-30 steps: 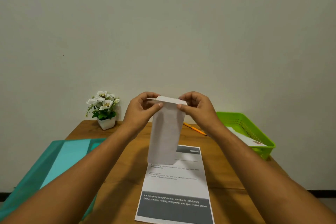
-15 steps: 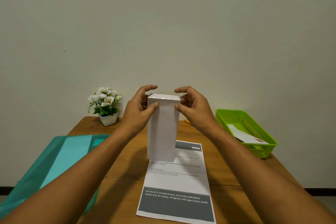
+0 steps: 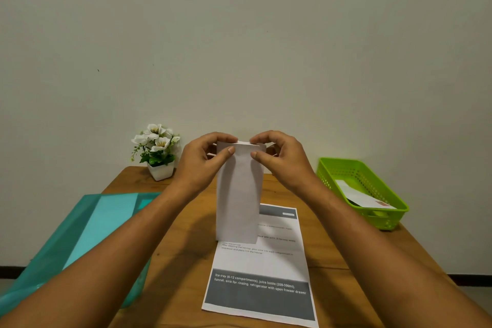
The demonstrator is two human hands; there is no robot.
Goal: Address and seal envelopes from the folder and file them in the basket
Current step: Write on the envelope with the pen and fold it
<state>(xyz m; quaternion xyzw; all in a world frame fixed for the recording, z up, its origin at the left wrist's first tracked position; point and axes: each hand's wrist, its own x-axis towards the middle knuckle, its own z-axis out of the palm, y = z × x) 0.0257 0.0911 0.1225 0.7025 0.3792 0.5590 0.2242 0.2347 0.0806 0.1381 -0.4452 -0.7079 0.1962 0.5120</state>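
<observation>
So the wooden counter had a teal folder on the left, a printed sheet in the middle and a green basket on the right with one white envelope lying in it. Another envelope was held upright over the sheet, left hand and right hand both pinching its top edge. Little flower pot stood at the back.

folder sits on the tabletop's left edge, plant in the back-left corner, basket along the right edge, printed sheet front-middle.
</observation>
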